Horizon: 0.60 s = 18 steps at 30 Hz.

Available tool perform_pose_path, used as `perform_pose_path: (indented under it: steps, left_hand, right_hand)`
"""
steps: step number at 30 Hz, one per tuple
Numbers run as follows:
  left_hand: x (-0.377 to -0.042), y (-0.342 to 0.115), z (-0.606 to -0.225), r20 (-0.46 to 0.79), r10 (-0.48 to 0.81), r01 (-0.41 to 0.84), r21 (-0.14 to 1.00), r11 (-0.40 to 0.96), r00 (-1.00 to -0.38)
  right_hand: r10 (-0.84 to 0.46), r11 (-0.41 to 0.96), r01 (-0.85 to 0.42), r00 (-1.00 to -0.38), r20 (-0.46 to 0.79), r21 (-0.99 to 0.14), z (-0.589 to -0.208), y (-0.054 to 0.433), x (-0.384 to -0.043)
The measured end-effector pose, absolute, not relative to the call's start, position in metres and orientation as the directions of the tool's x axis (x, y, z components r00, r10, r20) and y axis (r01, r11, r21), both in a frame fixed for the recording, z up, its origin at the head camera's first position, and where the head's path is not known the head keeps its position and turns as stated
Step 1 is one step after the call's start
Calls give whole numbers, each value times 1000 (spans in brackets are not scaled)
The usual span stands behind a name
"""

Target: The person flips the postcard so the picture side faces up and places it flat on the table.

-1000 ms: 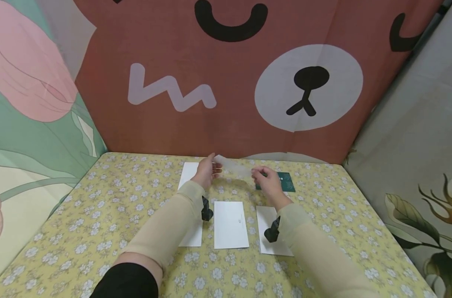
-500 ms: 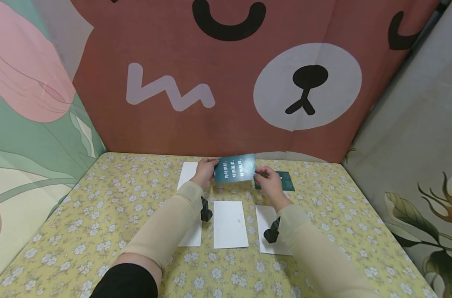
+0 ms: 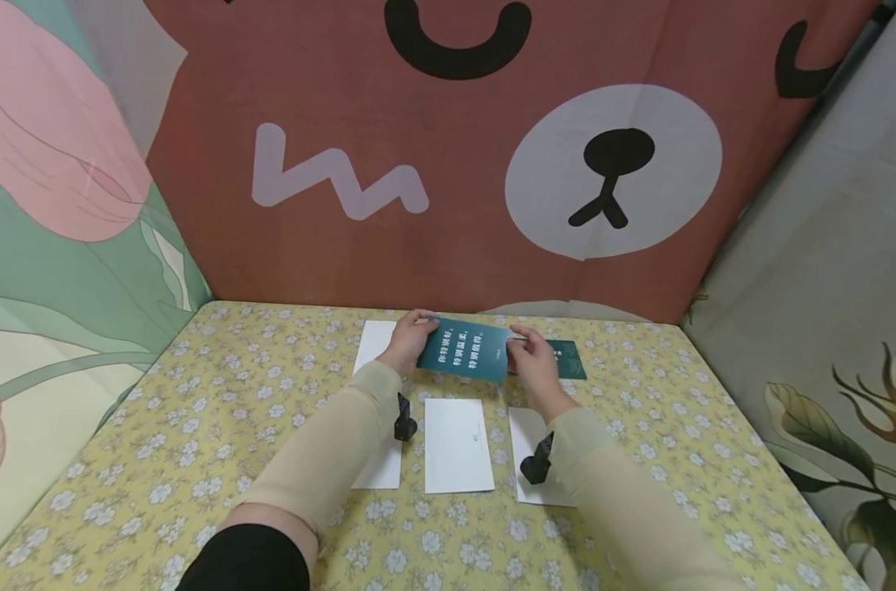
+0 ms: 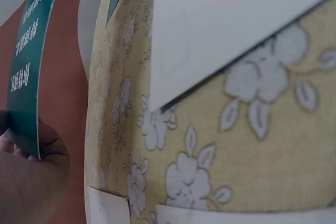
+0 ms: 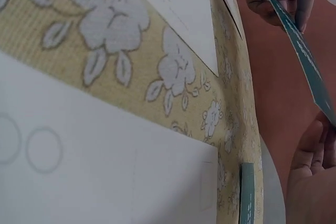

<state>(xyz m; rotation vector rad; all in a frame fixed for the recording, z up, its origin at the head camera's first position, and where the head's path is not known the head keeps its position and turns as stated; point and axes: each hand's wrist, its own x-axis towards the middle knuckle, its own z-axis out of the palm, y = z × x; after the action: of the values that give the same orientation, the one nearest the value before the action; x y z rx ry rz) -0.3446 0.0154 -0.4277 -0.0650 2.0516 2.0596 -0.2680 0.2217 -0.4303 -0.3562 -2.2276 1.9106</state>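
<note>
My left hand [image 3: 409, 338] pinches the left end of a teal card [image 3: 463, 349] printed with white lettering. The card is raised over the back of the table, printed face toward me and slightly tilted. At its other end my right hand [image 3: 534, 361] pinches the edge between thumb and fingers. From the left wrist view, the left thumb lies against the printed face of the card [image 4: 31, 77], fingers behind it. The right wrist view shows both hands on the card nearly edge-on. A second dark green card [image 3: 570, 359] lies on the table, partly behind the right hand.
A white card [image 3: 459, 446] lies in the middle of the flowered tablecloth [image 3: 219, 410]. Another white card [image 3: 525, 443] is partly under the right forearm. To the left, white cards [image 3: 374, 335] show around the left forearm. A bear-patterned curtain [image 3: 463, 254] closes the back.
The held card went from nearly edge-on, its pale side showing, to its teal face turned toward me. Its lettering has gone from upside down to upright. Both hands keep hold and stay about in place.
</note>
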Motion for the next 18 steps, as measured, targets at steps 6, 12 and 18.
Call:
perform_pose_path:
  steps: [6, 12, 18]
  left_hand:
    - [-344, 14, -433, -229, 160, -229, 973, 15, -960]
    - [-346, 12, -435, -247, 191, -243, 969, 45, -950]
    - [-346, 9, -435, -277, 227, -276, 960, 34, -934]
  right_hand:
    - [335, 117, 97, -941, -52, -988, -431, 225, -269]
    - [397, 33, 94, -915, -74, -995, -431, 229, -271]
    - [419, -4, 85, -905, -79, -996, -433, 229, -270]
